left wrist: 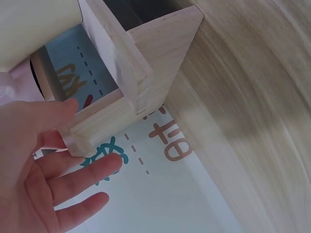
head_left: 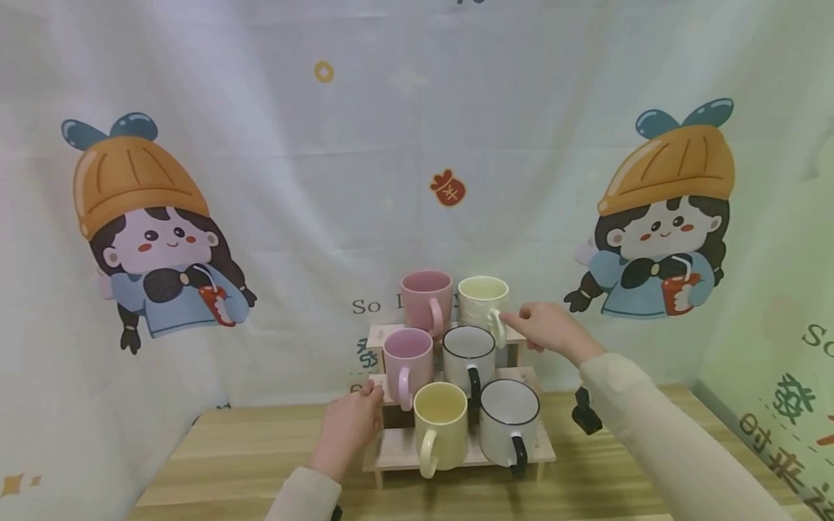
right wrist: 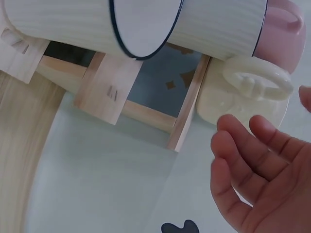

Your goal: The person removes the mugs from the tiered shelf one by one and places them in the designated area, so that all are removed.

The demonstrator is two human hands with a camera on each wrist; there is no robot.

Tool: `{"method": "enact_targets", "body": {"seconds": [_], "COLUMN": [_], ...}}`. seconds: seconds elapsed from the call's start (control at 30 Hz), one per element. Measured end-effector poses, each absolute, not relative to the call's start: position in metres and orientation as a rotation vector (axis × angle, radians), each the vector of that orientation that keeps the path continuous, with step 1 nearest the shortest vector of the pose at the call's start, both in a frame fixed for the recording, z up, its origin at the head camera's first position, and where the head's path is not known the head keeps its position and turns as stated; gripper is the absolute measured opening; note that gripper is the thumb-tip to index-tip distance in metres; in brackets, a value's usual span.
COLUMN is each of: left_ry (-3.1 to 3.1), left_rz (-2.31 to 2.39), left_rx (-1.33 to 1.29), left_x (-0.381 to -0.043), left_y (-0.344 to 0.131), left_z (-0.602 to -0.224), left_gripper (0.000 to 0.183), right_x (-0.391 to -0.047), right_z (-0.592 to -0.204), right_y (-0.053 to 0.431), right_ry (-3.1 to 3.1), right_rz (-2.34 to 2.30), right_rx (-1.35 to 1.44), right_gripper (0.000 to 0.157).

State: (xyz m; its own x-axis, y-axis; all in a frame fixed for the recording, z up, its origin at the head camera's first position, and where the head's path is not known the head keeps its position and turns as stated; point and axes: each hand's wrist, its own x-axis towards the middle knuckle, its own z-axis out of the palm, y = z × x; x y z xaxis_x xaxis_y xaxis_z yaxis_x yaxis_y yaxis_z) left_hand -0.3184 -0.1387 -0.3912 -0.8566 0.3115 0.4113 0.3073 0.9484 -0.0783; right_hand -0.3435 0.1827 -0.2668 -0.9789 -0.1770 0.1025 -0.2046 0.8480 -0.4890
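Note:
A three-tier wooden rack bears several mugs, each tier holding two. My right hand reaches beside the pale yellow mug on the top tier. Its fingertips are by that mug's handle; the right wrist view shows them loosely bent, with the thumb apart. At the rack's left side, my left hand has its thumb and index finger close to a wooden shelf end. The other fingers of that hand extend loosely; contact with the wood cannot be told.
Also on the rack are a dark pink mug, a light pink mug, a yellow mug and two white mugs with black handles. The rack stands on a wood-grain table before a printed cloth.

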Motion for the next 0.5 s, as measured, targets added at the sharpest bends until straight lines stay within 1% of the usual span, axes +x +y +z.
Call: {"method": "enact_targets", "body": {"seconds": [0.23,0.5], "left_ry": [-2.605,-2.593], "left_rz": [0.039,0.093], "left_rx": [-0.434,-0.428], "left_x": [-0.318,-0.318], "left_y": [-0.135,-0.133], "left_z": [-0.39,-0.389], "left_gripper": [0.006,0.003], "right_x": [-0.351,-0.356], "right_z": [-0.265,-0.265], "right_y": [0.172,0.161], "right_ry": [-2.94,-2.9], "right_rz": [0.748,0.721], "right_rx": [0.2,0.169], "right_gripper": [0.047,0.043]}}
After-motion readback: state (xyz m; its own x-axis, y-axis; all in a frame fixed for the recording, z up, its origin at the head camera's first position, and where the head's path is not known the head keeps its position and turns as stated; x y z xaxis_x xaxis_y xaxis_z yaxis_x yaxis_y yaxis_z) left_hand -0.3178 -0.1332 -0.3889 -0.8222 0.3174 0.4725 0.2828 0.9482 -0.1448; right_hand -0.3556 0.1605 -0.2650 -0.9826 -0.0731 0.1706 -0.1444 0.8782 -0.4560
